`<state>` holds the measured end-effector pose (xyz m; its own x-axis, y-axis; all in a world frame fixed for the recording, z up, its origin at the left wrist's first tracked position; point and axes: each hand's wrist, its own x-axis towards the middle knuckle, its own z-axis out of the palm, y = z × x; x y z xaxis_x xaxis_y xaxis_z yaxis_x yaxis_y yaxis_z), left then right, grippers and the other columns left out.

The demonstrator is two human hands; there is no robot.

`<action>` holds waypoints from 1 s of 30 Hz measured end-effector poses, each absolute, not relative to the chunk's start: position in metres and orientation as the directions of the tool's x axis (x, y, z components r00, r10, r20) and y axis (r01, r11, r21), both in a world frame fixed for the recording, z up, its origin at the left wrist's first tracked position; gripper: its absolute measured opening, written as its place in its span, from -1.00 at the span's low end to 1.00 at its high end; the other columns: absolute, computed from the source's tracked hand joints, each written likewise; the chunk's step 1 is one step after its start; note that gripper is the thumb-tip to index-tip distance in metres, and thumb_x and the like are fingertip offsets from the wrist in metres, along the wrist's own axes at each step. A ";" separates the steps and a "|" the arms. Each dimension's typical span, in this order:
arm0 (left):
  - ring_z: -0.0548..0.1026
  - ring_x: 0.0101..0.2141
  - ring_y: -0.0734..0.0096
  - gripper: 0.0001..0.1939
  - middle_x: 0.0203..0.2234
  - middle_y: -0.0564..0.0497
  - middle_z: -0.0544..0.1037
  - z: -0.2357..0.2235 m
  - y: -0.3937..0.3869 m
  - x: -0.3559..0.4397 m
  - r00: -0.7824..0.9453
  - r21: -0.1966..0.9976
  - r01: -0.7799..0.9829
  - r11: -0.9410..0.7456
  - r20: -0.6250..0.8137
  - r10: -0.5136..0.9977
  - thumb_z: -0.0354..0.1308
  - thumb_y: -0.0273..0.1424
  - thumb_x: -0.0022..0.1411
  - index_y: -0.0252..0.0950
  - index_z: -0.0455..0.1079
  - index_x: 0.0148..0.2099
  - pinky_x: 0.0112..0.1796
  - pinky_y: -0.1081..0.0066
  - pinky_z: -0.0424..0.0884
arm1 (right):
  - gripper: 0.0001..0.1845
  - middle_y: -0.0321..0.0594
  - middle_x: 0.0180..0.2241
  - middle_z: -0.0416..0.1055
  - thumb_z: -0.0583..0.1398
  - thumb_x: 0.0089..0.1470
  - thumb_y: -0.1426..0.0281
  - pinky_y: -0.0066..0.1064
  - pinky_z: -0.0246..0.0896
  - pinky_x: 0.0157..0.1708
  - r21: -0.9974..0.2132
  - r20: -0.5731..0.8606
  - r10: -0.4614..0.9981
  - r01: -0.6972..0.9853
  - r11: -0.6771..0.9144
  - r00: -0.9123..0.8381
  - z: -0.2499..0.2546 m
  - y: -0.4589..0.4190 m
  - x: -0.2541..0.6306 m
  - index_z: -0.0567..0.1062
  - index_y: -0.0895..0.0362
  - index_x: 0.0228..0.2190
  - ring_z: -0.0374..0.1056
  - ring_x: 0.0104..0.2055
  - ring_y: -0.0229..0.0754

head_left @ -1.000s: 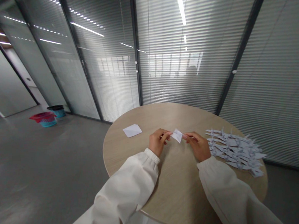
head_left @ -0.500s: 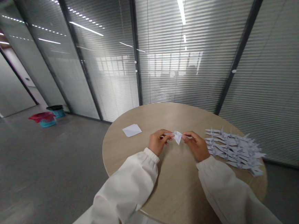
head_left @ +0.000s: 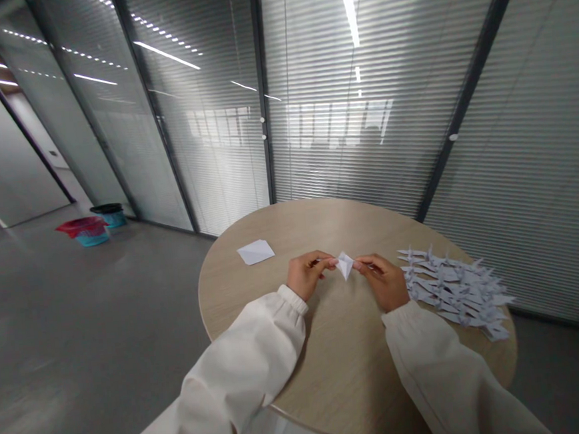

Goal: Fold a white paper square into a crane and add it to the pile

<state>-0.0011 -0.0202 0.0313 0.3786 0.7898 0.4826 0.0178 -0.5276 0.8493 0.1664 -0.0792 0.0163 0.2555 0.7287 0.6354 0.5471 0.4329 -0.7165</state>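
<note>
A small piece of folded white paper (head_left: 344,266), diamond-shaped with a point facing down, is held up just above the round wooden table. My left hand (head_left: 308,274) pinches its left side between thumb and fingers. On the opposite side, my right hand (head_left: 383,282) grips the paper the same way. Many folded paper cranes (head_left: 455,287) lie packed in rows to the right of my right hand. Flat on the table at the far left is a stack or sheet of white paper (head_left: 255,252) with a crease across it.
The round table (head_left: 332,374) stands close to a glass partition (head_left: 334,153) with blinds behind it. On the floor at the left are a blue bin with a red liner (head_left: 87,231) and another with a black liner (head_left: 110,215).
The folded paper now shows a fuller diamond, with a top point visible above my fingertips. My right hand has shifted slightly to the right; my left hand has barely moved.
</note>
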 end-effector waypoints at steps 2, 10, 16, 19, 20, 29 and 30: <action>0.47 -0.48 0.43 -0.69 -0.54 -0.03 0.53 0.031 -0.019 -0.002 0.386 0.863 -0.001 -0.505 0.466 0.796 0.13 -0.19 0.02 -0.36 0.48 -0.37 -0.57 0.54 0.39 | -0.76 -0.27 -0.44 0.45 0.15 -0.05 0.19 -0.39 0.25 -0.34 -0.726 0.627 0.733 0.539 0.427 0.264 0.015 -0.079 0.167 0.50 0.08 -0.47 0.36 -0.38 -0.18; 0.51 -0.41 0.36 -0.70 -0.50 -0.06 0.55 0.027 -0.013 -0.001 0.399 0.920 -0.104 -0.377 0.386 0.832 0.18 -0.22 -0.02 -0.39 0.47 -0.37 -0.50 0.50 0.44 | -0.74 -0.25 -0.45 0.49 0.18 -0.10 0.17 -0.37 0.26 -0.36 -0.755 0.596 0.751 0.516 0.404 0.283 0.012 -0.077 0.169 0.52 0.10 -0.47 0.38 -0.40 -0.15; 0.50 -0.41 0.40 -0.39 -0.47 0.03 0.48 0.026 -0.015 0.005 0.472 0.945 -0.230 -0.234 0.318 0.822 0.21 -0.28 -0.04 -0.31 0.15 0.06 -0.52 0.48 0.45 | -0.73 -0.23 -0.38 0.50 0.15 -0.06 0.17 -0.34 0.30 -0.32 -0.709 0.646 0.698 0.580 0.401 0.308 0.012 -0.077 0.168 0.53 0.07 -0.42 0.39 -0.35 -0.16; 0.46 -0.52 0.51 -0.24 -0.49 0.09 0.43 0.023 -0.015 0.010 0.487 0.949 -0.219 -0.227 0.307 0.817 0.28 -0.35 -0.12 -0.29 0.00 0.10 -0.52 0.49 0.43 | -0.74 -0.22 -0.36 0.50 0.14 -0.05 0.19 -0.33 0.31 -0.29 -0.646 0.686 0.689 0.631 0.430 0.232 0.011 -0.078 0.167 0.53 0.06 -0.40 0.40 -0.34 -0.16; 0.43 -0.56 0.55 -0.23 -0.51 0.12 0.41 0.022 -0.015 0.011 0.488 0.950 -0.205 -0.237 0.309 0.816 0.28 -0.36 -0.12 -0.29 -0.01 0.11 -0.53 0.51 0.41 | -0.75 -0.22 -0.36 0.50 0.14 -0.05 0.19 -0.32 0.31 -0.28 -0.627 0.693 0.691 0.646 0.435 0.207 0.011 -0.078 0.167 0.53 0.06 -0.40 0.40 -0.34 -0.16; 0.31 -0.56 0.62 -0.20 -0.57 0.20 0.27 0.014 -0.010 0.007 0.453 0.865 0.068 -0.497 0.417 0.788 0.25 -0.44 -0.12 -0.22 0.00 0.17 -0.50 0.60 0.24 | -0.58 -0.16 -0.22 0.45 0.08 0.02 0.21 -0.29 0.29 -0.18 -0.739 0.611 0.737 0.543 0.400 0.289 0.013 -0.080 0.167 0.34 0.09 -0.07 0.39 -0.24 -0.16; 0.31 -0.54 0.61 -0.19 -0.56 0.20 0.27 0.014 -0.011 0.006 0.470 0.850 0.090 -0.518 0.423 0.775 0.25 -0.45 -0.12 -0.21 -0.01 0.18 -0.49 0.59 0.24 | -0.56 -0.17 -0.23 0.45 0.08 0.02 0.21 -0.29 0.29 -0.19 -0.739 0.609 0.743 0.540 0.402 0.280 0.014 -0.079 0.167 0.32 0.09 -0.05 0.39 -0.25 -0.17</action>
<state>0.0065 -0.0106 0.0138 0.4699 0.7749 0.4227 0.0902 -0.5185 0.8503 0.1675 -0.0794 0.0136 0.2798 0.7426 0.6086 0.5405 0.4021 -0.7391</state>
